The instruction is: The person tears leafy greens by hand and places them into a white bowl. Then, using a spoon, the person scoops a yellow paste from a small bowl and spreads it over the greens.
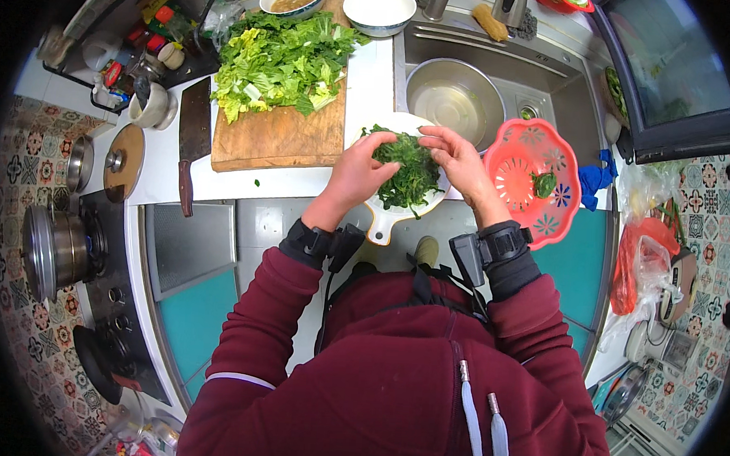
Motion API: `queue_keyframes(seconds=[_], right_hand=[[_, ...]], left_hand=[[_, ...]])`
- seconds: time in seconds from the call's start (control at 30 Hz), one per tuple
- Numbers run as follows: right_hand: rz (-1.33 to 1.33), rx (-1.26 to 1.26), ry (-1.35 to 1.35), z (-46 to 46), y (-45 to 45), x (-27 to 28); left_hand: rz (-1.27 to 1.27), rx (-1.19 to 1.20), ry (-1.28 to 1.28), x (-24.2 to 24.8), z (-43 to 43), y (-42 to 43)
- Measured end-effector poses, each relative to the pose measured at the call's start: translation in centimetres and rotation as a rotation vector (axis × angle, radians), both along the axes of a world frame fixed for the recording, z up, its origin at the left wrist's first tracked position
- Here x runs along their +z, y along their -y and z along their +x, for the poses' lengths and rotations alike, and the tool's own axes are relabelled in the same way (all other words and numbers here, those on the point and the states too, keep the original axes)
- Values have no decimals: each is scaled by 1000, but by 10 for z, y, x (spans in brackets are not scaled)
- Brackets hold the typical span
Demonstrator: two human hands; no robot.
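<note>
Dark green cooked-looking leafy greens (407,172) lie heaped on a white handled plate (380,225) at the counter's front edge. My left hand (363,167) touches the heap's left side, thumb and fingers apart. At the upper right of the heap, my right hand (456,162) has its fingers bent, with a small dark bit at the fingertips; whether it grips that bit is unclear. A red plastic colander (505,167) with a small clump of greens (544,184) stands right of my right hand. Beyond the plate, a metal basin (456,103) holding water sits in the sink.
Chopped leafy vegetable (281,59) covers much of a wooden cutting board (271,139). A cleaver (194,129) lies left of it, its handle over the counter edge. Two bowls, one a white bowl (379,11), stand behind. A pot (58,251) is on the stove at left.
</note>
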State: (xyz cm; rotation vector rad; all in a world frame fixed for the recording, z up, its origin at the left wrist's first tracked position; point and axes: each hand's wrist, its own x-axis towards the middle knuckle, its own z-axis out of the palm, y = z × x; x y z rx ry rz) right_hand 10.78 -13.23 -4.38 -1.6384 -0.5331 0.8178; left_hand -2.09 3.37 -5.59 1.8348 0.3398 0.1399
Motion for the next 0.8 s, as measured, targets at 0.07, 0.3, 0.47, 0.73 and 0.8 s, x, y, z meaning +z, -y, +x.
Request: queue_keyframes(seconds=[0.07, 0.3, 0.47, 0.73, 0.8], right_hand=[[-105, 3, 216, 1, 0, 1], [-46, -91, 206, -7, 4, 34], [86, -89, -12, -7, 5, 29], [-311, 63, 336, -10, 3, 5], [-72, -51, 258, -14, 1, 4]], left_hand=[[519, -14, 177, -6, -7, 0], [694, -78, 61, -7, -18, 21], [462, -90, 72, 1, -19, 6], [495, 49, 78, 20, 10, 0], [416, 42, 84, 24, 13, 2]])
